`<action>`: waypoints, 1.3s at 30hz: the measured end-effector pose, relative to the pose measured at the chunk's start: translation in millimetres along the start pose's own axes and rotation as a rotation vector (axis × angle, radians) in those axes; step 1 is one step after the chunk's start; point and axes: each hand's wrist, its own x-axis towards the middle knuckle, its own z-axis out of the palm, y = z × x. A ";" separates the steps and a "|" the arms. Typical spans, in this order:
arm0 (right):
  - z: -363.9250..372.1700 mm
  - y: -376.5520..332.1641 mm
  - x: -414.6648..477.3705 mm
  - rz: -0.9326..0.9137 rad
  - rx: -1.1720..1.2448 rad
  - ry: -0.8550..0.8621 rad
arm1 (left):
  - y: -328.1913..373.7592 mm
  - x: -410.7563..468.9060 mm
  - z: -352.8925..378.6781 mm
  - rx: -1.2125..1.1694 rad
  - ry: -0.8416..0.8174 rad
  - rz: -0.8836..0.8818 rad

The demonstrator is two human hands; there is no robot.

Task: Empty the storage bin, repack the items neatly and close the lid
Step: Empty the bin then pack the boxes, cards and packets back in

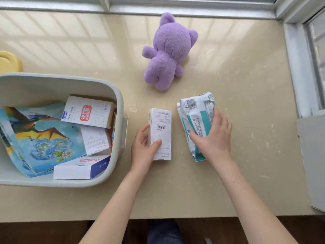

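A pale grey storage bin (119, 110) stands open at the left of the beige counter. Inside lie a dinosaur picture book (44, 138), a white box with a red stamp (88, 112), a smaller white box (95, 140) and a white and blue box (79, 169). My left hand (143, 147) grips a tall white box (161, 132) lying on the counter just right of the bin. My right hand (213, 136) is closed on a white and teal soft packet (194, 113) resting on the counter. A purple plush toy (168, 53) lies face down farther back.
A yellow round object (8, 61) sits behind the bin at the left edge. A window frame (175, 7) runs along the back and right side. A grey flat panel (313, 155), perhaps the lid, lies at the right edge. The counter's front edge is near me.
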 end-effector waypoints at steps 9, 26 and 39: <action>12.4 -16.1 -9.0 0.090 -0.175 -0.016 | -11.3 2.7 -0.3 0.178 0.048 0.075; 22.0 10.9 -14.0 0.073 -0.071 0.191 | -19.3 4.4 4.6 0.307 0.126 0.130; -6.9 -2.4 -22.7 -0.104 -0.007 0.297 | -0.7 -17.2 9.1 0.555 0.123 0.267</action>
